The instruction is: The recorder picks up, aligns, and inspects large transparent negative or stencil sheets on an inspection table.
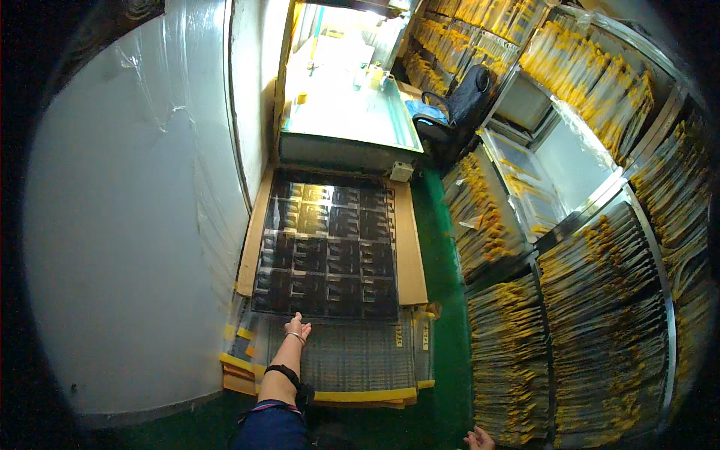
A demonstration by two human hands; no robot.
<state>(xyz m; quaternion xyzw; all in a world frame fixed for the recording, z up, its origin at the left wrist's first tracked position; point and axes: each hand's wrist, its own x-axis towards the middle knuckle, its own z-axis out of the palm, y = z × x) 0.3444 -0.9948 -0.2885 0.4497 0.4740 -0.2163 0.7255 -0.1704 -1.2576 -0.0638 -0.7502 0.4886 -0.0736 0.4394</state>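
My left hand (298, 327) reaches forward and pinches the near edge of a large dark film sheet (345, 256), printed with a grid of repeated panels. The sheet lies flat and glossy over brown cardboard (409, 247), and light reflects off its far left part. Under my left forearm is a stack of grey film sheets (356, 356) with yellow tape along the near edge. Low at the picture's bottom edge, my right hand (480, 438) shows only in part. Its fingers are loosely bent and apart, with nothing seen in them.
A brightly lit light table (349, 124) stands beyond the sheet. A black office chair (461, 101) is to its right. Shelves on the right hold densely packed yellow-tabbed film sheets (607, 330). A pale plastic-covered panel (135, 225) rises at left; the floor (442, 300) is green.
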